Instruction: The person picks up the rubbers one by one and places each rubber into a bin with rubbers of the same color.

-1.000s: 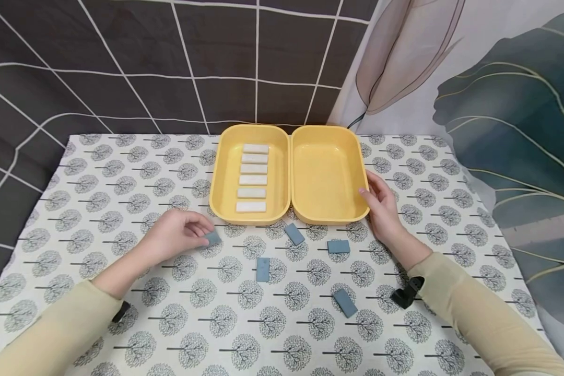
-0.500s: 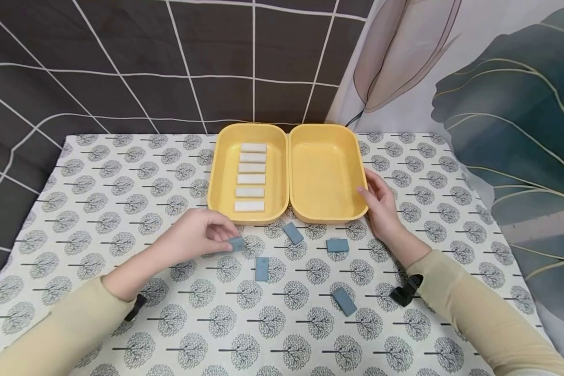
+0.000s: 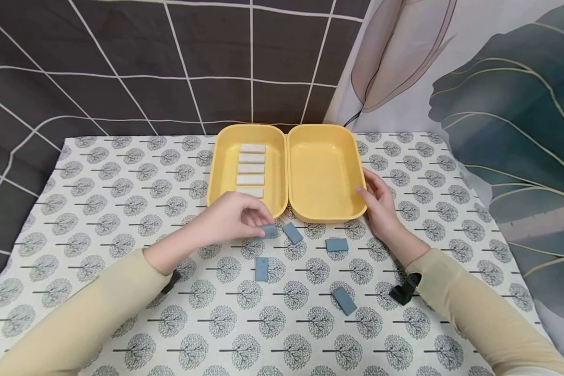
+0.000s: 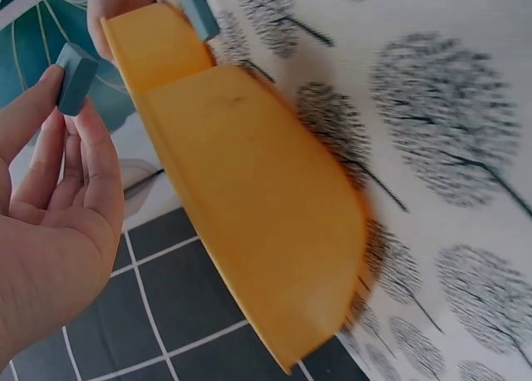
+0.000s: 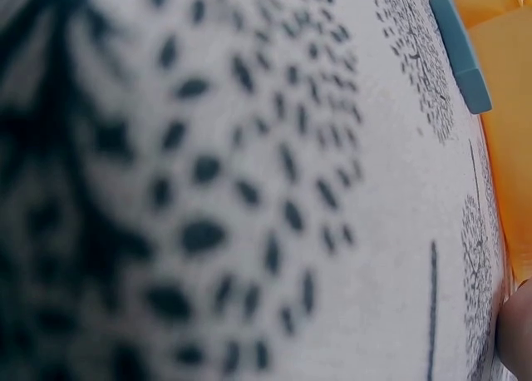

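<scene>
My left hand (image 3: pixel 230 222) pinches a small blue-grey tile (image 3: pixel 269 231) between thumb and fingers, just in front of the yellow two-part box. The left wrist view shows this tile (image 4: pixel 76 80) raised beside the box wall (image 4: pixel 249 173). At the box's right side, my right hand (image 3: pixel 380 209) grips the rim, thumb over the edge and fingers along the outer wall. White tiles (image 3: pixel 251 168) lie in a column in the left compartment (image 3: pixel 223 162); my left hand hides the nearest part. The right compartment (image 3: pixel 326 172) has a bare floor.
Several blue-grey tiles lie scattered on the tree-print cloth (image 3: pixel 169 318): one tile (image 3: pixel 292 233) near the box, another (image 3: pixel 337 245) to its right, others (image 3: pixel 261 269) closer to me. A dark tiled backdrop (image 3: pixel 207 99) rises behind the table.
My left hand has carried the pinched tile rightward from the box's left front to near its middle, a little higher now. My right hand keeps its grip on the rim.
</scene>
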`<state>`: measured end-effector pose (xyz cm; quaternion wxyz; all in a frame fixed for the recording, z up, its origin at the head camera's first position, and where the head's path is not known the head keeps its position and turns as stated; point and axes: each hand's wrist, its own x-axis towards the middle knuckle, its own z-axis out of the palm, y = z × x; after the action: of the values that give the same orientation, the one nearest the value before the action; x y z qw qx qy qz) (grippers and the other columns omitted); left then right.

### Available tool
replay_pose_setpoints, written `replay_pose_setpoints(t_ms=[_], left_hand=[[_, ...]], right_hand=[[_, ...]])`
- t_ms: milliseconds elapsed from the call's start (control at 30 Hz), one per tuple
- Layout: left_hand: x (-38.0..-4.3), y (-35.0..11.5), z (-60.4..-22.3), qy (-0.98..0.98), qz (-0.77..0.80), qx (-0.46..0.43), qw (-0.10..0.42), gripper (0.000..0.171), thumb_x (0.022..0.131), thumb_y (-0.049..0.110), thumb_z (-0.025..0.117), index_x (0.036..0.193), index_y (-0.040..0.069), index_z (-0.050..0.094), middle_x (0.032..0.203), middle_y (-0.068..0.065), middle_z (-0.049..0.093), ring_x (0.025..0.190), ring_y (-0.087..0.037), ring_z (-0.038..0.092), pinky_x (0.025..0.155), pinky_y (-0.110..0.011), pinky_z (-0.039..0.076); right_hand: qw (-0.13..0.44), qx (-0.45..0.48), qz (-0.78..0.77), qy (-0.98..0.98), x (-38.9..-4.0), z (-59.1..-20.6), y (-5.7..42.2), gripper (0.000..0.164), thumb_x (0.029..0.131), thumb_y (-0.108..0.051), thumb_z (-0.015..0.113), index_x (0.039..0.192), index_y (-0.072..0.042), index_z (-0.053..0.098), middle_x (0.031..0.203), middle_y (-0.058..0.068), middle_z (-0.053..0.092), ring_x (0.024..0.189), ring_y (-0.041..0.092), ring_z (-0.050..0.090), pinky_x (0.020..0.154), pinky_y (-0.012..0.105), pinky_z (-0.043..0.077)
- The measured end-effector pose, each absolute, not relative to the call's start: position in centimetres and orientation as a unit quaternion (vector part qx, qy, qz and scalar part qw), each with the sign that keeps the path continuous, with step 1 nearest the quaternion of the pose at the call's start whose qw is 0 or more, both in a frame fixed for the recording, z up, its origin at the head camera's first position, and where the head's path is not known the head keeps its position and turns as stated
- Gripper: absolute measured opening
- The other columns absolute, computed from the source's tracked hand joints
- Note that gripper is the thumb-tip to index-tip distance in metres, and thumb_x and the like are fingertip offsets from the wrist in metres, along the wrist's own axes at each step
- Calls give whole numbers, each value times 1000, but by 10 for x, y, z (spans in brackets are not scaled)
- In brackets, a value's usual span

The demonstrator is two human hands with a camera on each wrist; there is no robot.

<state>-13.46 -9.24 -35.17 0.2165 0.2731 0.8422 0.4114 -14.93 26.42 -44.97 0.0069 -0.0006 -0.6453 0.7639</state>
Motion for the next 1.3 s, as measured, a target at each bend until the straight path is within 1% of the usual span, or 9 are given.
replay_pose_setpoints(t_ms=[100,333,567,767,867,1067,1300], left_hand=[[-143,-83,-350,834,423,275,222,24,82,1,87,104,6,80,96,-5,79,85,-13,72,80,-23,65],[-162,-63,-342,829,421,292,227,23,83,-1,86,104,4,79,98,-9,80,87,-16,73,81,-24,65],[-184,-39,-335,821,425,303,233,23,84,-3,85,105,1,78,101,-11,79,90,-19,73,83,-24,65],[-200,-18,-334,817,429,303,237,21,85,-4,84,104,0,78,99,-13,79,89,-20,73,84,-24,64],[-205,-10,-333,813,434,305,239,20,85,-5,84,103,-1,77,99,-13,78,88,-20,72,84,-24,64],[-215,7,-337,810,432,306,253,18,86,-6,82,103,-2,77,98,-13,78,87,-18,72,84,-22,63],[-225,21,-346,807,435,300,266,20,87,-8,80,106,-4,77,104,-15,78,92,-20,73,87,-21,63]], right_hand=[[7,3,764,-645,-150,-450,264,56,103,8,47,159,6,36,150,1,55,126,14,62,100,22,61],[6,1,766,-643,-150,-450,263,56,103,8,48,158,6,37,150,2,55,126,13,62,101,21,60],[5,-2,760,-650,-149,-449,266,56,104,7,48,159,5,37,144,-5,57,123,10,63,99,20,61],[3,-3,757,-653,-149,-450,266,56,104,6,48,159,6,36,145,-3,57,123,12,63,98,21,61],[5,-1,759,-651,-149,-450,265,56,104,7,48,159,5,37,144,-4,58,123,12,63,99,21,61],[9,2,758,-652,-149,-450,265,56,103,8,47,158,4,38,141,-8,60,123,9,63,99,20,61],[9,6,757,-653,-149,-450,265,56,103,8,47,159,5,37,141,-8,59,123,9,63,100,21,61]])
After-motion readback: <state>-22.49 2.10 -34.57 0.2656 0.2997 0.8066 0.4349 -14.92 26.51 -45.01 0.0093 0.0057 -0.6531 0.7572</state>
